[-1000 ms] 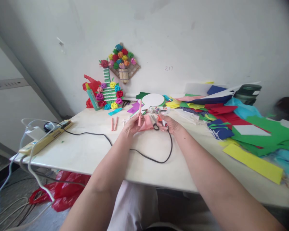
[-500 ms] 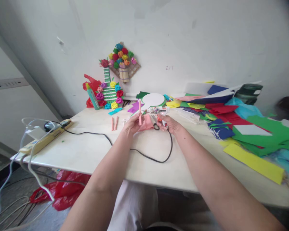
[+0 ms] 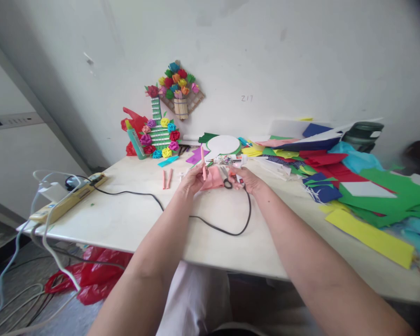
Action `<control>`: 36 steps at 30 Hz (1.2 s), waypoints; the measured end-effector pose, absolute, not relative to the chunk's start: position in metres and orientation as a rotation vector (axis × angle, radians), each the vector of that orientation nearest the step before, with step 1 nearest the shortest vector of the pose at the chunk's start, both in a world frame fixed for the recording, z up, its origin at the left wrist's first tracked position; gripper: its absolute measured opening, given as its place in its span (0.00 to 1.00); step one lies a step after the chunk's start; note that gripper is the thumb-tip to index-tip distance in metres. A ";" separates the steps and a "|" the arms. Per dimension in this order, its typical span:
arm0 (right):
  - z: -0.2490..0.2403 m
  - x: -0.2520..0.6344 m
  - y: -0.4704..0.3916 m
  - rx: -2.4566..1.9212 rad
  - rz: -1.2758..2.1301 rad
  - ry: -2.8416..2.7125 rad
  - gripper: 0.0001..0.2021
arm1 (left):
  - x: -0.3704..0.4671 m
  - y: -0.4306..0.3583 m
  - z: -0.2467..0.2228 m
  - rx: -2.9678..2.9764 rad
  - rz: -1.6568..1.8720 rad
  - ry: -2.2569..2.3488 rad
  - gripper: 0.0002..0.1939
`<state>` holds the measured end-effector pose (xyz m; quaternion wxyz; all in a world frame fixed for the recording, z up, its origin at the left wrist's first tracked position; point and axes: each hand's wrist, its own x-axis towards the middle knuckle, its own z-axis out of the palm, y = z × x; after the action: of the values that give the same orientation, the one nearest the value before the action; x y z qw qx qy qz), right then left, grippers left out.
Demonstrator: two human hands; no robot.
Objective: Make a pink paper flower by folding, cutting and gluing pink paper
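Note:
My left hand (image 3: pixel 194 179) is closed round a thin pink paper roll (image 3: pixel 203 161), which stands nearly upright. My right hand (image 3: pixel 247 178) grips a glue gun (image 3: pixel 239 169) with a black cord; its nozzle points left toward the roll. Beneath and between the hands lie a folded pink paper (image 3: pixel 213 178) and scissors (image 3: pixel 227 184) with dark handles. Two more pink rolls (image 3: pixel 167 179) rest on the table left of my left hand.
A power strip (image 3: pixel 68 198) sits at the table's left edge, its black cord (image 3: pixel 133 193) crossing the white table (image 3: pixel 126 219). Paper-flower crafts (image 3: pixel 161 135) and a glue bottle (image 3: pixel 136 142) stand at the back. Coloured sheets (image 3: pixel 371 196) are heaped at right.
The top of the pink roll has shifted slightly left, so the roll tilts a little more. Both hands otherwise stay in nearly the same place.

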<state>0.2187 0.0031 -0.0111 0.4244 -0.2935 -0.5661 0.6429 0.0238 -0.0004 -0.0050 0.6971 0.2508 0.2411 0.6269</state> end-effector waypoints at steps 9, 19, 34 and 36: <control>-0.006 0.216 -0.001 -0.756 1.563 -1.363 0.17 | 0.021 0.005 -0.012 0.703 1.383 0.544 0.02; -0.004 0.210 0.007 -0.791 1.410 -0.902 0.08 | 0.019 0.001 -0.014 0.861 1.174 0.552 0.04; -0.002 0.196 0.013 -0.752 1.369 -0.771 0.10 | 0.019 0.000 -0.013 1.057 0.904 0.660 0.06; -0.002 0.196 0.014 -0.759 1.347 -0.762 0.10 | 0.020 -0.002 -0.012 1.052 0.887 0.680 0.05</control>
<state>0.1957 0.0143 -0.0024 0.6510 -0.3344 -0.3356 0.5930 0.0196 -0.0016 -0.0117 0.7198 0.4757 0.3074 0.4014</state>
